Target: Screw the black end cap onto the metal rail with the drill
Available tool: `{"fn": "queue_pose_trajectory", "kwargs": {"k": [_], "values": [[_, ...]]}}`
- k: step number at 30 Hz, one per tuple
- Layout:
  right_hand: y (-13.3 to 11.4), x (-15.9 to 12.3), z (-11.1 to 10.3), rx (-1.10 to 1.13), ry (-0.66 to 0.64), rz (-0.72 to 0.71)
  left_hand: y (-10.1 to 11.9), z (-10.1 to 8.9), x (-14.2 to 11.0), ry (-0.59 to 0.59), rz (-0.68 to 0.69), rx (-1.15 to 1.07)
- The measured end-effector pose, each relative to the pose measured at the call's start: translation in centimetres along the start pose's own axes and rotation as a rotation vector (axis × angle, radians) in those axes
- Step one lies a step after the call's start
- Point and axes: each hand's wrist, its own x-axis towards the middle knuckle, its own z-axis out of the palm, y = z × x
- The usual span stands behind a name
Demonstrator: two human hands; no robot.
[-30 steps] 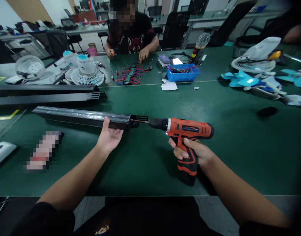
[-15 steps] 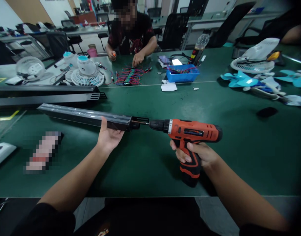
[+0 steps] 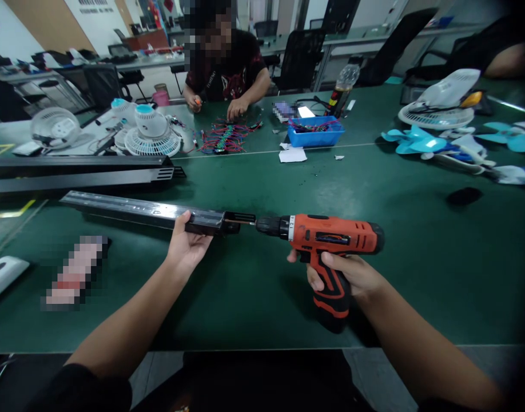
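My left hand [image 3: 189, 243] grips a long black bar [image 3: 129, 207] near its right end, thumb on the near side and fingers beneath. The bar has a shiny top face and points off to the left. My right hand [image 3: 352, 272] is wrapped round the handle of an orange and black cordless drill [image 3: 337, 233], its index finger stretched out by the trigger. The drill's chuck faces left, and its thin bit [image 3: 245, 222] reaches the right end of the bar. Whether the tip sits inside the bar cannot be made out.
More black bars [image 3: 78, 177] lie at left, behind mine. A phone-like blurred object [image 3: 77, 272] and a white device [image 3: 5, 277] are nearer. Fan parts [image 3: 153, 134], a blue bin [image 3: 316, 135] and fan blades [image 3: 417, 140] stand farther back. A person opposite handles wired boards [image 3: 226, 137].
The view has shifted slightly. The drill and bar stay lined up in my hands, and my right index finger has stretched away from the trigger.
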Motion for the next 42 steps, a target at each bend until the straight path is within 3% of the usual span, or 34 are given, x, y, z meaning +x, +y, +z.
{"fn": "queue_pose_trajectory", "kwargs": {"k": [4,11,25,30,37,42], "values": [[-0.2,-0.1,0.3,-0.003,0.052,0.038,0.0,-0.1,-0.1,0.003,0.009,-0.004],[-0.3,0.1,1.1,-0.103,0.253,0.016,-0.1,0.1,0.1,0.025,0.016,-0.013],[-0.7,0.5,2.2,-0.197,0.431,0.045,0.0,0.2,-0.1,-0.021,-0.014,-0.055],[-0.5,0.5,1.6,-0.154,0.366,0.038,0.1,0.0,0.0,-0.035,-0.007,-0.048],[-0.4,0.3,0.7,0.047,0.061,0.016,0.0,0.0,0.1,-0.039,-0.017,-0.029],[0.2,0.3,0.2,0.085,-0.007,0.048,0.1,-0.1,0.1,-0.031,-0.034,-0.026]]}}
